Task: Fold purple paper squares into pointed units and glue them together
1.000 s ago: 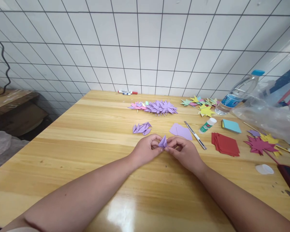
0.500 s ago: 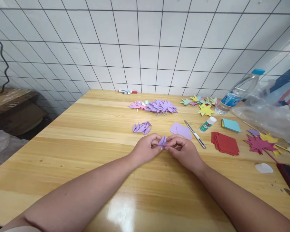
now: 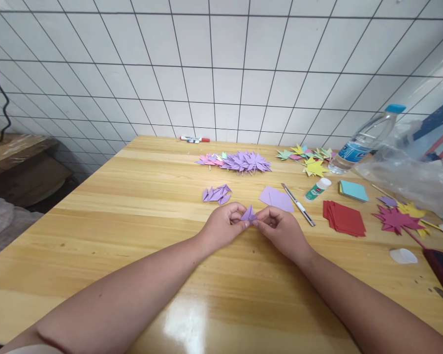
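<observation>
A small folded piece of purple paper (image 3: 248,214) stands between my two hands, its pointed tip facing up. My left hand (image 3: 225,223) pinches its left side between thumb and fingers. On the other side, my right hand (image 3: 280,228) grips the lower right edge with thumb and forefinger. Just beyond my left hand lies a cluster of folded purple pieces (image 3: 217,194). Flat purple paper sheets (image 3: 276,199) rest behind my right hand, beside a craft knife (image 3: 298,205).
Purple paper leaves (image 3: 246,162) and a marker (image 3: 195,139) lie towards the tiled wall. On the right are a glue stick (image 3: 317,190), red paper squares (image 3: 344,218), blue paper (image 3: 353,191), a crimson paper leaf (image 3: 395,219), a water bottle (image 3: 367,140) and a white cap (image 3: 403,256).
The folded purple paper has shifted its angle slightly and shows a wider triangular face. My right fingers have moved a little along its edge; both hands stay in nearly the same place.
</observation>
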A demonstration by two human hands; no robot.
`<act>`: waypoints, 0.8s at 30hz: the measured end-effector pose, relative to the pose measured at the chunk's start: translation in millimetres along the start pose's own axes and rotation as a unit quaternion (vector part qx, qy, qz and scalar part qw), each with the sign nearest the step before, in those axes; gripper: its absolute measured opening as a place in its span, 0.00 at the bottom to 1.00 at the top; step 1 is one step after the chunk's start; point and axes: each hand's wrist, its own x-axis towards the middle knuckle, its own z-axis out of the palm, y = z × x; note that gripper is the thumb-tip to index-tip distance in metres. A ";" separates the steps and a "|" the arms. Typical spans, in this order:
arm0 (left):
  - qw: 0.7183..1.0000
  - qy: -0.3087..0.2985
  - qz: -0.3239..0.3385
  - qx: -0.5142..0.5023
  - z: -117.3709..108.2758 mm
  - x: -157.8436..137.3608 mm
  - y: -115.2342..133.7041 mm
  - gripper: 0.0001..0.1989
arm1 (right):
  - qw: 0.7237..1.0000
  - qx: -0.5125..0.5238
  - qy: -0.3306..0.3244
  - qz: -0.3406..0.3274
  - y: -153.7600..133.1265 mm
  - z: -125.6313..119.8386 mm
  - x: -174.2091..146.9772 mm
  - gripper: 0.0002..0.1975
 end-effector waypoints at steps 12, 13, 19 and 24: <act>0.999 0.012 -0.022 -0.025 1.3 0.8 3.4 0.10 | 0.995 0.098 0.012 0.004 -2.0 2.8 -0.6 0.12; 0.999 0.014 -0.023 -0.023 1.4 0.8 3.6 0.09 | 0.993 0.120 0.010 0.006 -1.4 2.8 -0.2 0.13; 0.999 0.014 -0.023 -0.025 1.1 0.5 2.0 0.11 | 0.984 0.172 -0.025 0.049 -0.6 1.0 2.4 0.16; 1.000 0.007 -0.023 -0.013 -0.8 0.0 -1.5 0.14 | 0.993 0.113 -0.025 0.031 0.1 0.1 2.0 0.12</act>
